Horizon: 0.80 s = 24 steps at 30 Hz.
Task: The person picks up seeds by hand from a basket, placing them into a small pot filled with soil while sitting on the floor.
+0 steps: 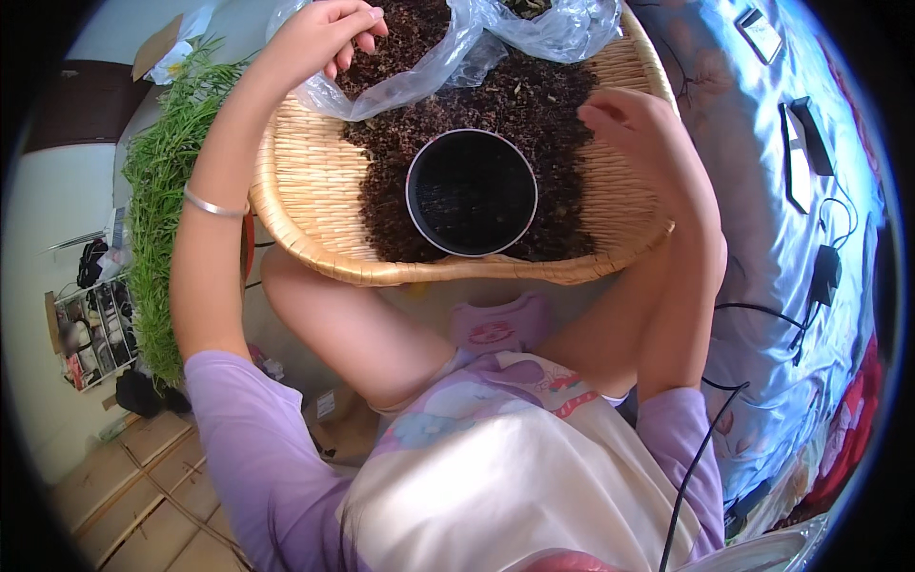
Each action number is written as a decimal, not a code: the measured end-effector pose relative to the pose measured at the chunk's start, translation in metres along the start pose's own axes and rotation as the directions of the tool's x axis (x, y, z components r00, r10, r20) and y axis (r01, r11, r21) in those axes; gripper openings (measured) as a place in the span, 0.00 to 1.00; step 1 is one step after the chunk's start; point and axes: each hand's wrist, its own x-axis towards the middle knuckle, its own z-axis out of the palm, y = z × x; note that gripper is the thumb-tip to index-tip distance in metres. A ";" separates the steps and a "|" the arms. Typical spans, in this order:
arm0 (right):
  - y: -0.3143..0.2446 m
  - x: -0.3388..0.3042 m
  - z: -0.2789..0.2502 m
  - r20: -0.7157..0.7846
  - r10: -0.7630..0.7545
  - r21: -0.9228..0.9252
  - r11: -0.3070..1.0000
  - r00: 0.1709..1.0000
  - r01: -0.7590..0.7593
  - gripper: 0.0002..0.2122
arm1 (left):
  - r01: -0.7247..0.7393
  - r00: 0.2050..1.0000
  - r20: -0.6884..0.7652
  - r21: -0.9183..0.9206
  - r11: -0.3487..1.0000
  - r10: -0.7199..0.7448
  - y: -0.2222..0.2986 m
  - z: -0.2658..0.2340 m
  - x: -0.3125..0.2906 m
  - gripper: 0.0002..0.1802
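A round pot (472, 193) with a white rim and a dark inside stands on the near part of a woven basket tray (315, 195). Dark, crumbly soil (558, 133) lies spread around it. My left hand (329, 33) is over the tray's far left side, beside a clear plastic bag (396, 93) that lies crumpled on the soil. Its fingers are loosely bent and apart, with nothing visible in them. Above the tray's right edge, my right hand (634, 124) points inward, its fingers loosely bent and holding nothing I can see. Neither hand touches the pot.
The tray rests over my knees. Tall green plants (157, 210) grow close along my left arm. On the right, a bed with a blue cover (743, 229) carries a phone (760, 36), dark and white boxes and black cables (762, 313). A shelf rack (95, 329) stands far left.
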 end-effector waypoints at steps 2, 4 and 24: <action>0.014 0.020 0.009 0.121 -0.111 -0.180 0.975 0.986 0.132 0.08 | -0.021 0.999 -0.043 0.173 0.985 0.029 -0.005 -0.002 0.017 0.16; 0.018 0.041 0.021 0.233 -0.196 -0.244 0.936 0.952 0.253 0.08 | -0.137 0.973 -0.115 0.408 0.903 0.199 -0.004 0.002 0.024 0.16; 0.019 0.097 0.060 0.288 -0.236 0.018 0.970 0.928 0.241 0.09 | -0.286 0.911 -0.275 0.110 0.952 0.306 0.051 0.060 -0.096 0.13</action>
